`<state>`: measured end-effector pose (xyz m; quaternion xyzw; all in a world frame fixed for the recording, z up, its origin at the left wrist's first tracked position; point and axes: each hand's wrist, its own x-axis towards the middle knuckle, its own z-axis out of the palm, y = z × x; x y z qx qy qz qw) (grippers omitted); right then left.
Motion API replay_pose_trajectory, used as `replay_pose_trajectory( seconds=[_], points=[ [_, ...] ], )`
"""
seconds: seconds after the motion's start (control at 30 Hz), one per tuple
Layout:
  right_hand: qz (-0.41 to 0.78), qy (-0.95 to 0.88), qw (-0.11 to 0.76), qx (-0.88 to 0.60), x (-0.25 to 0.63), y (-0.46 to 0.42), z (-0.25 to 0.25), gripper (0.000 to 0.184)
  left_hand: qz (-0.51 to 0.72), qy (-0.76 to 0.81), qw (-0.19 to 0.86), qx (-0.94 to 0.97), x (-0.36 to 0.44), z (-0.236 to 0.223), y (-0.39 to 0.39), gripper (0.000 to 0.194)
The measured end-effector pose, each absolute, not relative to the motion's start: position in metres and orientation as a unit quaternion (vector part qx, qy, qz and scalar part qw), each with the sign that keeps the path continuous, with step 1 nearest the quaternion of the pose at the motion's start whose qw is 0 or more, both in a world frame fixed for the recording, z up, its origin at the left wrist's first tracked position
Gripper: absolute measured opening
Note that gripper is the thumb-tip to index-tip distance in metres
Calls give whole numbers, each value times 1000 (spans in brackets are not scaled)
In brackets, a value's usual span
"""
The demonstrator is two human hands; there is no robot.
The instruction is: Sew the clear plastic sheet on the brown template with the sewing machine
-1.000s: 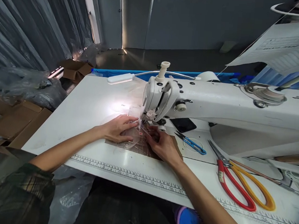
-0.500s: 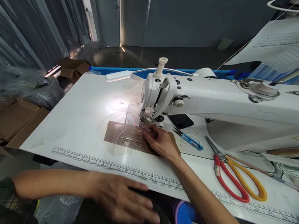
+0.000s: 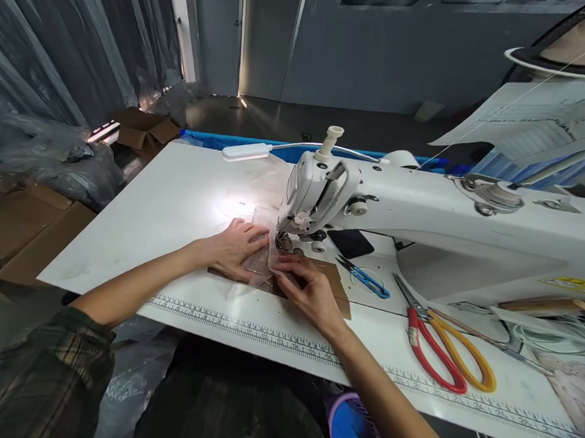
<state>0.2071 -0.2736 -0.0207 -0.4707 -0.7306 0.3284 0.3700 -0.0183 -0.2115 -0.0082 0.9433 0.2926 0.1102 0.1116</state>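
Sheer, see-through fabric [image 3: 258,263] lies by the needle of a white sewing machine [image 3: 399,200], over a brown taped patch [image 3: 335,282] on the table. My left hand [image 3: 240,247] rests flat on the fabric, fingers spread, just left of the presser foot [image 3: 284,242]. In front of the foot, my right hand [image 3: 305,283] pinches the fabric's edge between thumb and fingers. Blue thread snips [image 3: 368,279] lie to the right of my right hand.
Scissors with red and yellow handles [image 3: 446,350] lie at the right. A printed ruler strip [image 3: 245,326] runs along the table's front edge. A white lamp [image 3: 247,151] stands behind the fabric. Cardboard boxes [image 3: 31,227] and plastic bags sit on the floor at left.
My left hand has risen from below the table edge onto the fabric beside the presser foot. My right hand stays near the foot, still pinching. The view has shifted slightly.
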Motion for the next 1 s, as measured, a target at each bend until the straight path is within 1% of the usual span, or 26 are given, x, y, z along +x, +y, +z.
replay_pose_trajectory(
  seconds=[0.03, 0.07, 0.17, 0.2, 0.23, 0.27, 0.37, 0.4, 0.47, 0.5, 0.57, 0.77, 0.87, 1.0],
  points=[
    [326, -728, 371, -476, 206, -274, -21, 20, 116, 303, 105, 940, -18, -10, -212, 83],
    [324, -725, 370, -482, 204, -275, -22, 21, 129, 312, 98, 936, -18, -10, -213, 78],
    [310, -725, 359, -500, 196, -274, -25, 25, 204, 331, 74, 918, -19, -10, -214, 42],
    [301, -731, 350, -502, 194, -273, -26, 26, 229, 326, 69, 915, -19, -10, -214, 33],
    [289, -740, 340, -503, 192, -273, -27, 27, 248, 308, 68, 916, -19, -11, -216, 29],
    [275, -753, 327, -500, 190, -273, -27, 27, 261, 279, 70, 921, -18, -12, -217, 29],
    [249, -809, 275, -456, 194, -273, -21, 26, 255, 187, 85, 945, -14, -20, -221, 40],
    [254, -826, 257, -433, 199, -272, -18, 25, 247, 171, 86, 950, -14, -23, -221, 37],
    [282, -843, 235, -394, 211, -269, -10, 25, 232, 159, 77, 957, -13, -30, -220, 26],
    [291, -840, 238, -391, 217, -267, -7, 26, 228, 157, 67, 959, -13, -32, -219, 23],
    [286, -831, 251, -406, 227, -260, -3, 26, 230, 155, 38, 960, -15, -35, -217, 25],
    [209, -857, 235, -409, 232, -240, -14, 33, 265, 154, -28, 952, -16, -27, -220, 21],
    [179, -862, 236, -412, 232, -235, -21, 35, 273, 138, -6, 952, -12, -20, -225, 16],
    [143, -864, 218, -430, 233, -234, -25, 35, 253, 106, 59, 960, -6, -17, -231, 20]
  ],
)
